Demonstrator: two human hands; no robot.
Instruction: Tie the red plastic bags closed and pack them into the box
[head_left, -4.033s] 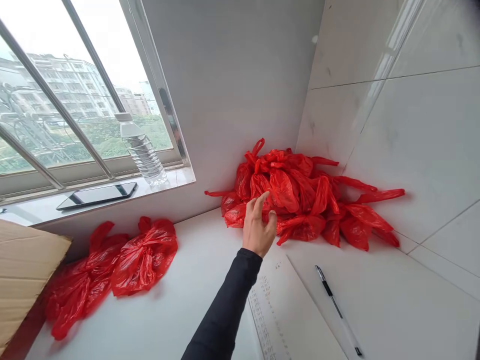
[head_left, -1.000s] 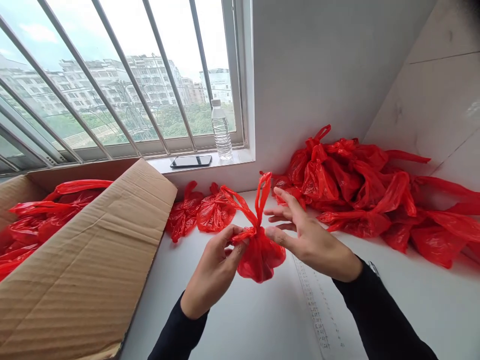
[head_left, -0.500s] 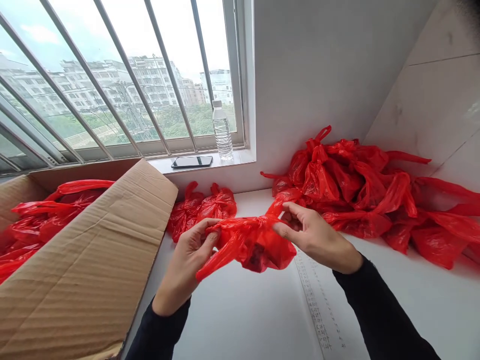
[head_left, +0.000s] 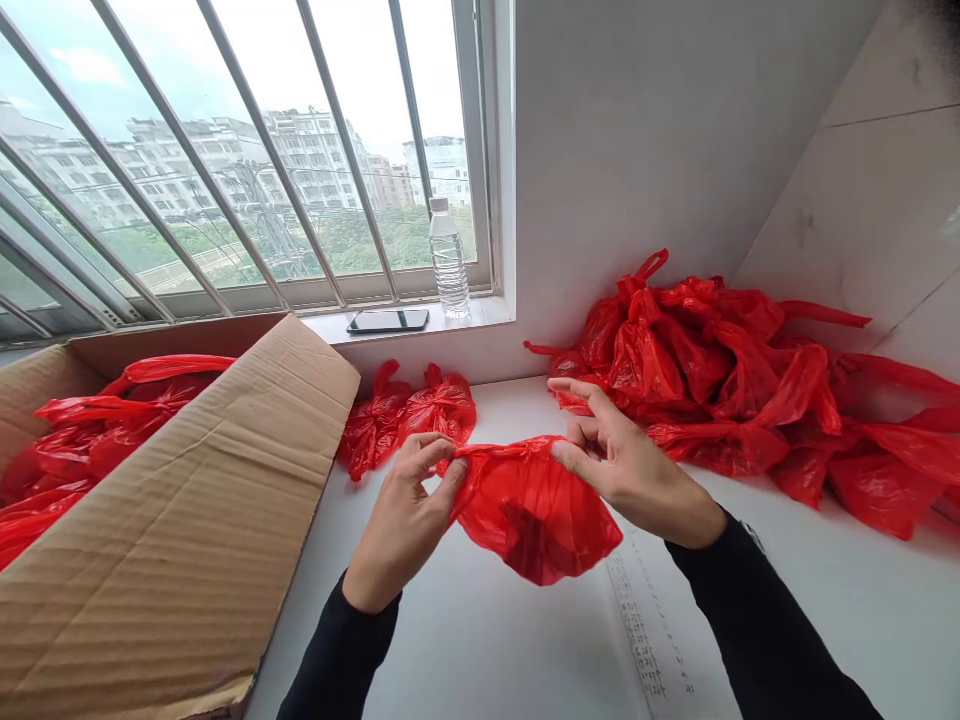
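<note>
A red plastic bag (head_left: 536, 510) hangs between my hands above the white table, its top edge stretched sideways. Something dark shows through the thin plastic; its kind cannot be made out. My left hand (head_left: 416, 500) pinches the bag's upper left corner between thumb and fingers. On the other side, my right hand (head_left: 611, 450) grips the upper right edge with the thumb and bent fingers, its index finger pointing out. Behind my left hand, two tied red bags (head_left: 439, 405) rest against the wall under the sill.
An open cardboard box (head_left: 195, 500) holding red bags stands at the left. A large heap of red bags (head_left: 697, 350) lies at the right. On the windowsill are a phone (head_left: 388, 321) and a water bottle (head_left: 448, 262). A paper with writing (head_left: 645, 610) lies on the table (head_left: 487, 650).
The bag's top edge is now pulled straighter and its body hangs lower and wider. The loose handle that stuck out to the lower left is gathered up. My left hand has shifted right.
</note>
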